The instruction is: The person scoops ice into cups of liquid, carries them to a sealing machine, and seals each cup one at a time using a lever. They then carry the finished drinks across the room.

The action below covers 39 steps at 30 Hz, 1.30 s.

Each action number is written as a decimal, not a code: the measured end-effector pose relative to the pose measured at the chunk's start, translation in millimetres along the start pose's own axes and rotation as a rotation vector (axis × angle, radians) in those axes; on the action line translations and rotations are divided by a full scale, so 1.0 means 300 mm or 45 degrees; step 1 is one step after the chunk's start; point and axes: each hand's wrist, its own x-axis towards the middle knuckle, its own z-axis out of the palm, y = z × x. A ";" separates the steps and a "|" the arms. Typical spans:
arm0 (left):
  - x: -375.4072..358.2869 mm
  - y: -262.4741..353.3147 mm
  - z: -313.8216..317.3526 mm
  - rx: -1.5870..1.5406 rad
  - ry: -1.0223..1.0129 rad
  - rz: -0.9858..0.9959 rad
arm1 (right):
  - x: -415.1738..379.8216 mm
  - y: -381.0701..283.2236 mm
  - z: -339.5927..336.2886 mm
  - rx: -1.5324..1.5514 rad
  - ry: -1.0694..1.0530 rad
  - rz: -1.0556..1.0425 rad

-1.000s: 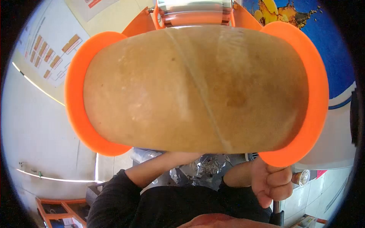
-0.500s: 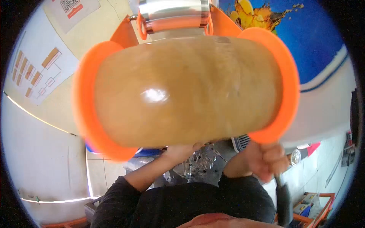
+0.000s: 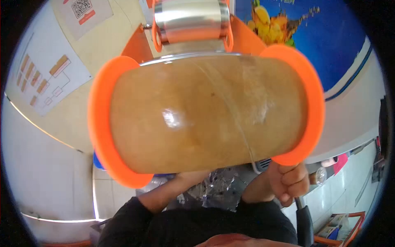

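Observation:
A large roll of tan film (image 3: pixel 197 119) fills the middle of the view, set between two orange end discs (image 3: pixel 100 123). My left hand (image 3: pixel 193 178) reaches under its lower edge, with the fingers hidden behind the roll. My right hand (image 3: pixel 291 183) is just below the right disc, its fingers curled closed. What they hold, if anything, does not show. Beside and below that hand is a lever with a black grip (image 3: pixel 305 226). Crumpled clear plastic (image 3: pixel 212 187) shows beneath the roll, between my forearms.
A shiny metal roller (image 3: pixel 192 20) in orange brackets sits behind the film roll. Papers hang on the left wall, including a sheet with a chart (image 3: pixel 45 82). A blue poster (image 3: pixel 325 41) is at right. An orange-framed rack (image 3: pixel 339 228) stands low at right.
The whole view has shifted, so the roll and brackets sit lower in it. A diagonal line on the film shows more clearly now. My right hand stays below the right disc.

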 end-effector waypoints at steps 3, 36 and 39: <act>0.012 -0.006 -0.008 0.075 -0.112 0.069 | 0.016 0.007 0.010 -0.022 -0.030 0.066; 0.011 -0.017 -0.097 -0.318 -0.435 -0.047 | -0.023 0.006 0.042 -0.113 0.175 -0.006; -0.001 -0.021 -0.064 -0.252 -0.426 -0.032 | -0.027 0.017 0.047 -0.071 0.205 -0.039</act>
